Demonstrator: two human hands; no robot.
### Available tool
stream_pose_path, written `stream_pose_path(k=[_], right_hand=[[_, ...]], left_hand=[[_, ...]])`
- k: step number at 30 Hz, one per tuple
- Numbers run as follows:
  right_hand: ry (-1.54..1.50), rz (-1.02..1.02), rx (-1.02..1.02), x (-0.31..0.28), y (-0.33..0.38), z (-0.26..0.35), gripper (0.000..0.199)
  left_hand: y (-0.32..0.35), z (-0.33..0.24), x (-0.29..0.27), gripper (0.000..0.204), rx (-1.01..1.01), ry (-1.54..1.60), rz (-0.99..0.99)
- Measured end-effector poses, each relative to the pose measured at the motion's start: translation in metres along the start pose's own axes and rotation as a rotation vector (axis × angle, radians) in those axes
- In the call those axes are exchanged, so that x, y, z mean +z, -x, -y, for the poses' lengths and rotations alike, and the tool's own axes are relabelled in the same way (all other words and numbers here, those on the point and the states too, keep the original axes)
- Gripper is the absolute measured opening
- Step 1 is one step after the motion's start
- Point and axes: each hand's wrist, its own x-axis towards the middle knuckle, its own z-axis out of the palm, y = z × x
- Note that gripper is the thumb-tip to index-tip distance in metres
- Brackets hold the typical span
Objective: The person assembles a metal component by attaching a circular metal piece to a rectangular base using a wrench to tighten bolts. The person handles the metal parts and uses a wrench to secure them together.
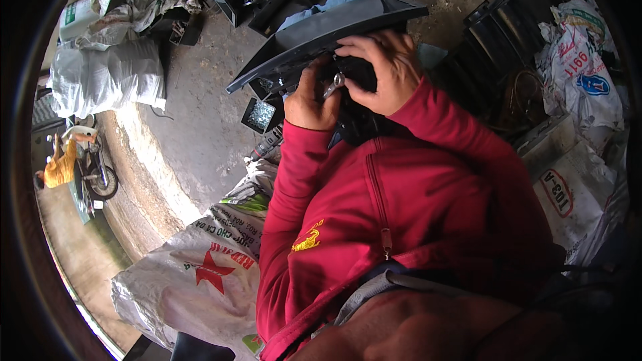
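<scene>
A large dark grey plastic panel tilts in front of my chest, long edge running from lower left to upper right. My left hand is closed around a small silver metal tool, its tip pointing up at the panel's underside. My right hand curls over a black part under the panel's near edge and holds it. Both red sleeves come up from the bottom of the view. What the tool touches is hidden by my fingers.
A power tool with a dark grip and a small tray of screws lie on the concrete floor below the panel. White woven sacks sit at lower left, right and upper left. More black plastic parts are stacked at right. A motorbike stands far left.
</scene>
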Motion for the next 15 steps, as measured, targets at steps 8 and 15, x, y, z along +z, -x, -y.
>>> stream_pose_path(k=[8,15], right_hand=[[0.000,0.011,0.008,0.004,0.000,-0.002,0.042],[0.050,0.050,-0.037,0.003,0.003,-0.005,0.043]], left_hand=[[0.000,0.003,-0.007,0.050,-0.029,0.214,0.117],[-0.003,0.009,-0.009,0.046,-0.042,0.423,0.169]])
